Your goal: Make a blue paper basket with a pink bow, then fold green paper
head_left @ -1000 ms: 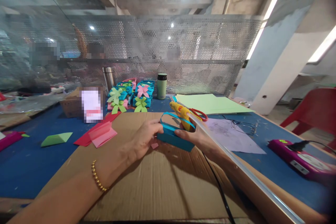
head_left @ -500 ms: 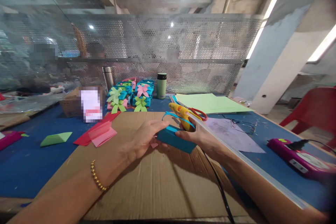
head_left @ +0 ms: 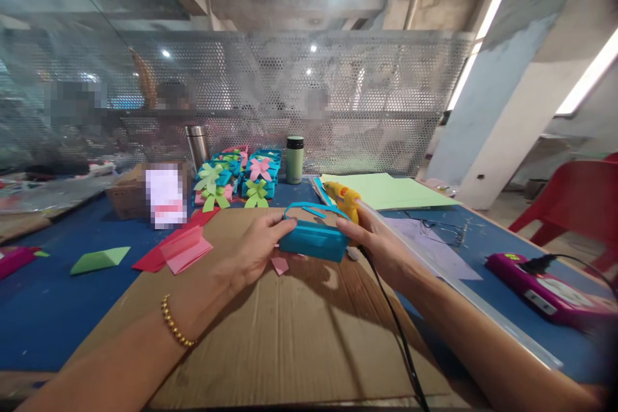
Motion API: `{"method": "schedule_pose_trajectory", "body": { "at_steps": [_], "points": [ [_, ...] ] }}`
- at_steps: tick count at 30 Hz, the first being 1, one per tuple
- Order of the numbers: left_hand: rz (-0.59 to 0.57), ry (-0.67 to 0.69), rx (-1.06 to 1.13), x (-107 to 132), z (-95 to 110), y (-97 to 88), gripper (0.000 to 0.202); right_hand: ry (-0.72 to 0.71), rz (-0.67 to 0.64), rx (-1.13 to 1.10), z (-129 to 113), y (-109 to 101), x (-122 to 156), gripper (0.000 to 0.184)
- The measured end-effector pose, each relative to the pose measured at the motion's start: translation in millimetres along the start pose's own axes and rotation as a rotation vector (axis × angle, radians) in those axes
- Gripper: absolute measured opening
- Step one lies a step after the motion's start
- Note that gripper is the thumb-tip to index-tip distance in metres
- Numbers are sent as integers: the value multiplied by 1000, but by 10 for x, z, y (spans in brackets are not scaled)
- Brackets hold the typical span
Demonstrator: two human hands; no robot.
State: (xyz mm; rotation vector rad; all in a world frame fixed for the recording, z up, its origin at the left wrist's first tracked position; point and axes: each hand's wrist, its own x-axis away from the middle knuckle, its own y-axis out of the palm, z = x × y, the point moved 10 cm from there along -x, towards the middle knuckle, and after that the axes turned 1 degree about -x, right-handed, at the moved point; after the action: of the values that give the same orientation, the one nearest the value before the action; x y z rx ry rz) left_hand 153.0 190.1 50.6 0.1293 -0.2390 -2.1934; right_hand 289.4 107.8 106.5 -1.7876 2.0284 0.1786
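A small blue paper box point(head_left: 313, 241) with a thin strip looped over its top is held between both hands above the cardboard sheet point(head_left: 270, 347). My left hand point(head_left: 263, 238) is closed on its left end, thumb on the top edge. With thumb and fingers, my right hand point(head_left: 367, 238) grips the right end. A yellow glue gun point(head_left: 345, 198) shows behind that hand and seems to be held in it, its handle partly hidden. From the gun a long clear glue stick point(head_left: 458, 286) runs back along the right forearm. Below the box lies a pink paper scrap point(head_left: 279, 265).
Blue boxes with paper bows point(head_left: 258, 190) stand stacked at the back, near a green bottle point(head_left: 295, 161) and a steel flask point(head_left: 196, 148). Green paper sheets point(head_left: 391, 190), glasses point(head_left: 444, 232) and a purple power strip point(head_left: 545, 293) lie right. A black cable point(head_left: 398, 328) crosses the cardboard.
The blue box has turned from a slant to nearly level, its side now facing me. The glue gun and right hand have risen slightly. Both hands stay on the box.
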Motion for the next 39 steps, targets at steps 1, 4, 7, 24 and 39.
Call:
{"method": "schedule_pose_trajectory", "body": {
  "at_steps": [1,4,7,24,39],
  "points": [
    [0,10,3,4,12,3,21,12,-2,-32,12,10,-3,56],
    [-6,32,4,23,36,19,20,80,14,-55,124,3,-4,58],
    [-12,35,-3,33,38,30,23,147,55,-20,240,-50,19,54],
    [-47,52,-19,25,102,4,26,19,76,-26,104,-28,1,42],
    [-187,94,-70,69,220,52,43,69,134,38,172,-161,8,43]
  ]
}}
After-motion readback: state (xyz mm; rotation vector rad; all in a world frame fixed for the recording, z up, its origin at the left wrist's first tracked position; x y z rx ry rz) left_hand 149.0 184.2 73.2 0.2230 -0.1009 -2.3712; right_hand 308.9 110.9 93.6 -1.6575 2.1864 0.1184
